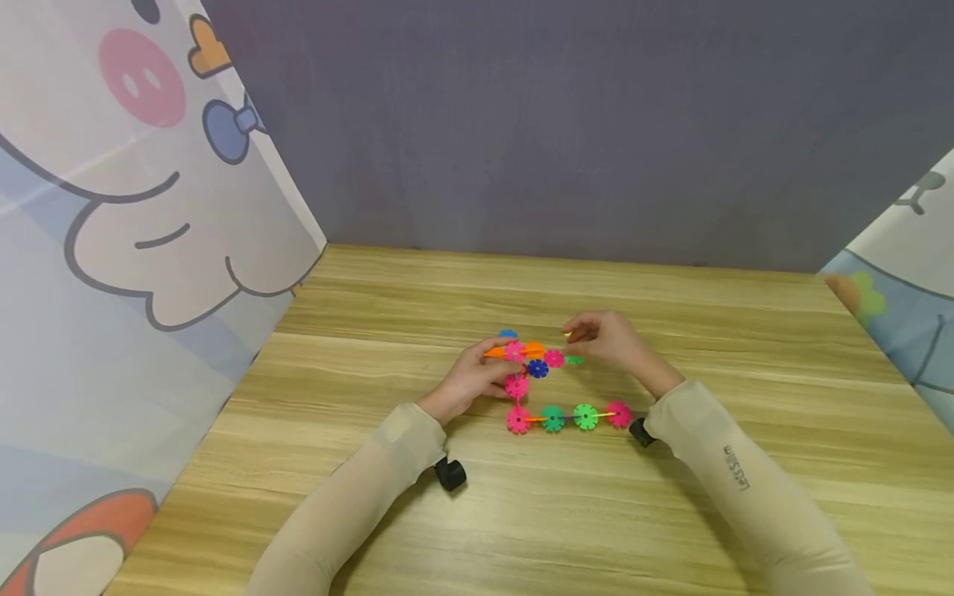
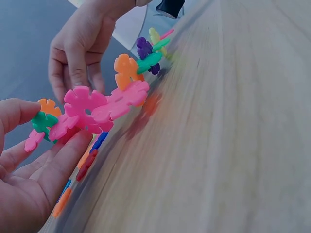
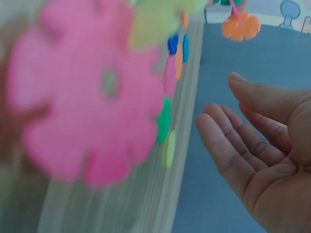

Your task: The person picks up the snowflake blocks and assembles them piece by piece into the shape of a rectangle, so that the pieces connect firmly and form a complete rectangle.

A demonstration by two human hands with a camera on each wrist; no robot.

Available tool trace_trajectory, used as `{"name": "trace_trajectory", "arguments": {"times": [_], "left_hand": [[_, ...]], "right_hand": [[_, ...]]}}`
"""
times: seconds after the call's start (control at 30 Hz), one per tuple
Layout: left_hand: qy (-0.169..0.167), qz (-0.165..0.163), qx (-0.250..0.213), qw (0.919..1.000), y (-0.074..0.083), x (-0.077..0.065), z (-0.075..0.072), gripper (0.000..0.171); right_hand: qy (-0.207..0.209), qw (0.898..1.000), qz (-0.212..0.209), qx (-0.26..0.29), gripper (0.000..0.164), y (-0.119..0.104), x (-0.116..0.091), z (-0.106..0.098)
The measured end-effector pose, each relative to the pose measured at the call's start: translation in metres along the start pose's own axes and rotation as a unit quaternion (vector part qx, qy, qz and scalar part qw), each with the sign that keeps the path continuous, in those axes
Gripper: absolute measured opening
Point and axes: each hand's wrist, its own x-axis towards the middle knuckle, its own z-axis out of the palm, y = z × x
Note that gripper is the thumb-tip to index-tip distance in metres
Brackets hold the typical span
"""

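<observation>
My left hand (image 1: pixel 471 374) pinches a corner-shaped chain of notched plastic flower discs (image 1: pixel 517 386) between thumb and fingers. In the left wrist view pink discs (image 2: pixel 86 104) stand at the fingertips, beside a green disc (image 2: pixel 45 122). The chain's near side runs right, through a light green disc (image 1: pixel 585 416) to a pink end disc (image 1: pixel 619 414). Beyond it lies a second row with an orange disc (image 1: pixel 533 350), a dark blue disc (image 1: pixel 537 369) and a green disc (image 1: pixel 574 360). My right hand (image 1: pixel 609 341) hovers near that row's right end, fingers loosely bent, nothing between them (image 3: pixel 169 148).
Wood-grain table (image 1: pixel 745 348) lies around the discs, with a grey panel (image 1: pixel 537 124) along its far edge. A cartoon-printed sheet (image 1: pixel 171 207) stands at the left. Each wrist carries a small black camera (image 1: pixel 450 474).
</observation>
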Motion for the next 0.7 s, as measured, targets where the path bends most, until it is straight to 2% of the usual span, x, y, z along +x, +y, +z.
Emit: {"name": "trace_trajectory", "arguments": {"times": [0.43,0.6,0.7], "left_hand": [[-0.004,0.006,0.011,0.9999,0.000,-0.002,-0.001,0.055],[-0.004,0.006,0.014,0.9999,0.001,-0.003,-0.001,0.055],[-0.004,0.005,0.016,0.9999,0.002,-0.003,-0.001,0.056]], "right_hand": [[-0.069,0.995,0.065,-0.009,0.044,0.021,0.007,-0.011],[-0.085,0.993,0.075,-0.018,0.047,0.022,0.010,-0.011],[-0.097,0.992,0.073,-0.020,0.044,0.023,0.011,-0.010]]}}
